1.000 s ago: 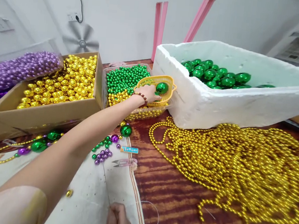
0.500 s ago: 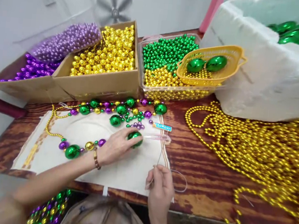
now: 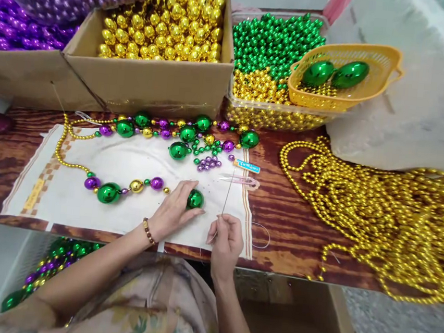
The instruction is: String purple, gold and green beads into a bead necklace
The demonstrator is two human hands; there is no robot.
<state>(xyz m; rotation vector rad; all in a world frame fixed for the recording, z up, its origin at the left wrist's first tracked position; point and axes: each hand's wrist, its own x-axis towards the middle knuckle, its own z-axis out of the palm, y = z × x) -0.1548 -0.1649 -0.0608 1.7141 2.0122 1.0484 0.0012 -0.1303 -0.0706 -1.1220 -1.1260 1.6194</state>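
Note:
My left hand (image 3: 173, 209) curves round a large shiny green bead (image 3: 195, 199) on the white cloth (image 3: 123, 217), thumb and fingers on its sides. To its right, my right hand (image 3: 226, 240) pinches a long thin needle (image 3: 228, 193) that points up and away from me. A loop of thin thread (image 3: 266, 236) shows beside that hand. Left of my left hand lies part of a bead strand, with a purple bead (image 3: 157, 183), a gold bead (image 3: 137, 186) and another green bead (image 3: 108, 193). Pink-handled scissors (image 3: 250, 182) lie beyond the needle.
Small green and lilac beads (image 3: 209, 163) lie loose near a blue label tube (image 3: 247, 166). Behind stand a cardboard box (image 3: 147, 83) of gold beads, a clear tub (image 3: 247, 103) and a yellow basket (image 3: 342, 102). Gold bead strings (image 3: 389, 219) cover the table's right side.
The view has tilted downward. My left hand has brought the green bead nearer to me and slightly left on the cloth. My right hand, with the needle, has shifted left towards it.

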